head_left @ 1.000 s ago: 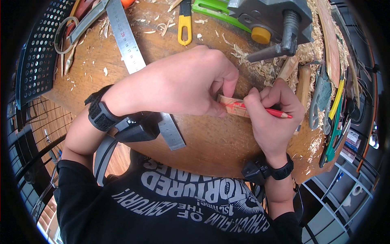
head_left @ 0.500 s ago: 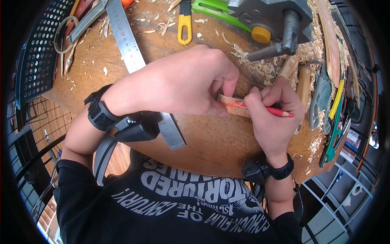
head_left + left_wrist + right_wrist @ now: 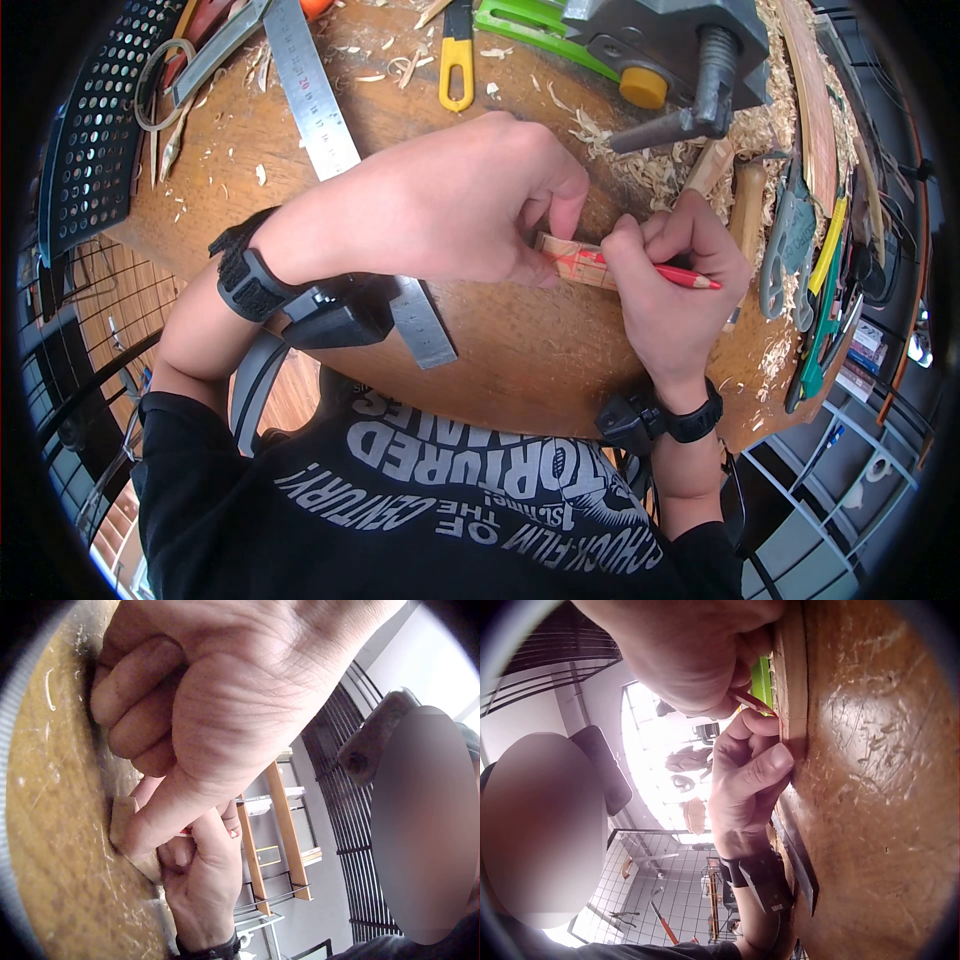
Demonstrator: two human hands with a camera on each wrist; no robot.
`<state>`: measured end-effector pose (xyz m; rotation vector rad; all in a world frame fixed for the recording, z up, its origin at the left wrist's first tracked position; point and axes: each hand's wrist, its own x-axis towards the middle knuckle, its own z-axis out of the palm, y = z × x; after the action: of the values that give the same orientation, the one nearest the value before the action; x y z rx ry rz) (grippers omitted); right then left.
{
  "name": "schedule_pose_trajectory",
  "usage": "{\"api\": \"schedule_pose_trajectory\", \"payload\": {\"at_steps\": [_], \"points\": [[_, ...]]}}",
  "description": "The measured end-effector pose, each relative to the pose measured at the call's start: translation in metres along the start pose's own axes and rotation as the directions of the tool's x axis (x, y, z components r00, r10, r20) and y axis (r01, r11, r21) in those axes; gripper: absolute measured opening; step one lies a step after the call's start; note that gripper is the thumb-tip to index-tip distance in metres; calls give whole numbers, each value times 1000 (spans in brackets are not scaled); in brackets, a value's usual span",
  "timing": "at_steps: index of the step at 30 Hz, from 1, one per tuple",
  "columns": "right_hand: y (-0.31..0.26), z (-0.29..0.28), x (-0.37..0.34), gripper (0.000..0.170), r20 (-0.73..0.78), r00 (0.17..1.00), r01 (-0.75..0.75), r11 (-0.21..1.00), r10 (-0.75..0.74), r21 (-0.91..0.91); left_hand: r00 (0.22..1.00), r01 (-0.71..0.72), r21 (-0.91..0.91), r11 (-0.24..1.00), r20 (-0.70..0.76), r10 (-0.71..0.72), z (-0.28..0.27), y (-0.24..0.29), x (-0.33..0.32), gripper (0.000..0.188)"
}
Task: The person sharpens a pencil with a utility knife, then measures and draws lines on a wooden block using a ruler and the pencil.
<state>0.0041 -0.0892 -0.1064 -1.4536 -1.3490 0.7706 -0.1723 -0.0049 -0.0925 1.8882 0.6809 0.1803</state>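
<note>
- My right hand [image 3: 680, 290] grips a red pencil [image 3: 690, 277], one sharpened end poking out past my fingers
- My left hand [image 3: 470, 205] pinches the left end of a wood piece [image 3: 588, 275], which sits on the table [image 3: 520, 335] between my hands, red marks on its face
- A metal ruler [image 3: 310, 105] passes under my left forearm
- Shavings [image 3: 640, 168] lie beyond, near a metal vise [image 3: 680, 45]

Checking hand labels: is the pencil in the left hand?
No, the right hand grips the pencil and the left hand holds the wood.
</note>
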Motion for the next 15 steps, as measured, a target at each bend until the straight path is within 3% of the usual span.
{"api": "schedule_pose_trajectory", "payload": {"at_steps": [4, 9, 13, 15], "points": [[0, -1, 0, 34, 1, 1000, -19, 1000, 19, 5, 1000, 1, -10, 1000, -13, -1, 1, -1, 0, 20], [-7, -3, -1, 37, -86, 984, -145, 980, 158, 139, 1000, 0, -19, 1000, -17, 0, 1, 0, 0, 19], [-11, -2, -2, 34, -62, 985, -148, 977, 159, 155, 1000, -20, -26, 999, -23, 20, 1, -1, -1, 19], [-6, -5, -2, 32, -1, 1000, -28, 985, 29, 173, 1000, -15, -30, 999, -22, 15, 1, -1, 0, 19]]}}
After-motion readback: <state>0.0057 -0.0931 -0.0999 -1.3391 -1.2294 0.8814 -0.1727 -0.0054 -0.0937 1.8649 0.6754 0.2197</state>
